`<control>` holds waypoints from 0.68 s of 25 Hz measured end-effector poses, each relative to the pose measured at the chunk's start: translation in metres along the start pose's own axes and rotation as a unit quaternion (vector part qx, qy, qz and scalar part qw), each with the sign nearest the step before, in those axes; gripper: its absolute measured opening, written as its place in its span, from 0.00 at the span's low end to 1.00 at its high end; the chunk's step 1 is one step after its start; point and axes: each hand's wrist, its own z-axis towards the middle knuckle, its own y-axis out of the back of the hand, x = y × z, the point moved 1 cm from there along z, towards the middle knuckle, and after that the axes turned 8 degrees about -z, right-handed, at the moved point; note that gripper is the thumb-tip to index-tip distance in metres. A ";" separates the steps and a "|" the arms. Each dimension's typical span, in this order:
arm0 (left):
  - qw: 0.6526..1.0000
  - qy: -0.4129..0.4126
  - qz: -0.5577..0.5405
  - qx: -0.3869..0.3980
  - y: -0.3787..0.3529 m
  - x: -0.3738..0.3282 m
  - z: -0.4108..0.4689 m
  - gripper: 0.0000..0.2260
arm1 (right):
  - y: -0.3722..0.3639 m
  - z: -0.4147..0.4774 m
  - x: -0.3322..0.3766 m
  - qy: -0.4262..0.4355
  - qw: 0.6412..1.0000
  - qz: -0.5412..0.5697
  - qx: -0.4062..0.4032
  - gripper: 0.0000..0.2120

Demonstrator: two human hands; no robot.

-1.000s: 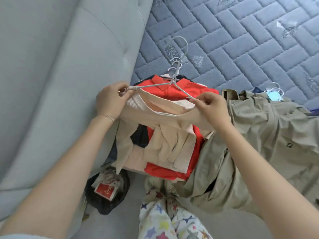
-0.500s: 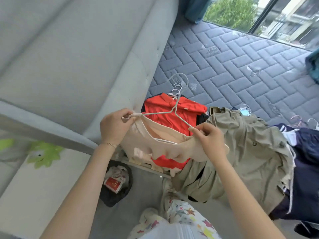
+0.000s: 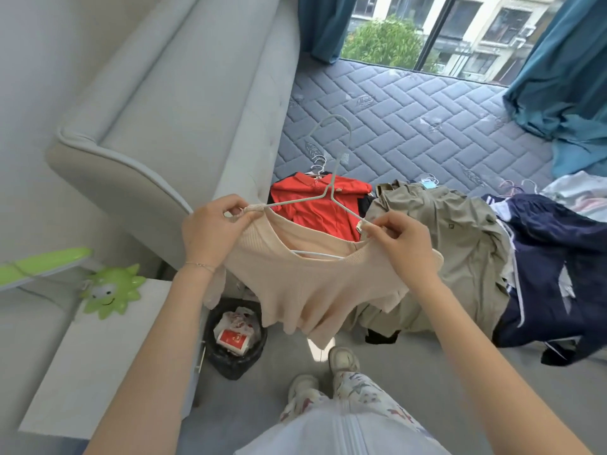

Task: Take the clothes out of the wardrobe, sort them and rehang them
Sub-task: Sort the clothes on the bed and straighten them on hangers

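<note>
A grey upholstered headboard (image 3: 184, 103) runs along the left edge of a blue-grey quilted mattress (image 3: 427, 119). Beyond the mattress is a window (image 3: 437, 27). One teal curtain (image 3: 323, 24) hangs at its left and a second teal curtain (image 3: 565, 77) at its right, its lower end bunched on the mattress. A tree (image 3: 384, 44) and buildings are visible outside.

A white cabinet (image 3: 98, 362) stands at lower left and carries a green star-shaped figure (image 3: 110, 292). A black waste bin (image 3: 230, 366) stands on the grey floor (image 3: 443, 372) beside the cabinet. It contains a red-and-white packet (image 3: 233, 338).
</note>
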 end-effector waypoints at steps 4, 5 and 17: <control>1.000 -0.011 -0.002 0.023 -0.007 -0.008 -0.026 0.12 | 0.018 -0.033 -0.012 -0.013 1.000 0.017 -0.004 0.08; 0.999 -0.016 -0.003 0.030 -0.012 -0.011 -0.031 0.12 | 0.022 -0.038 -0.017 -0.021 1.000 0.018 -0.006 0.08; 0.996 -0.035 0.007 0.083 -0.151 -0.096 -0.060 0.10 | 0.133 -0.042 -0.130 -0.075 0.996 0.028 -0.039 0.05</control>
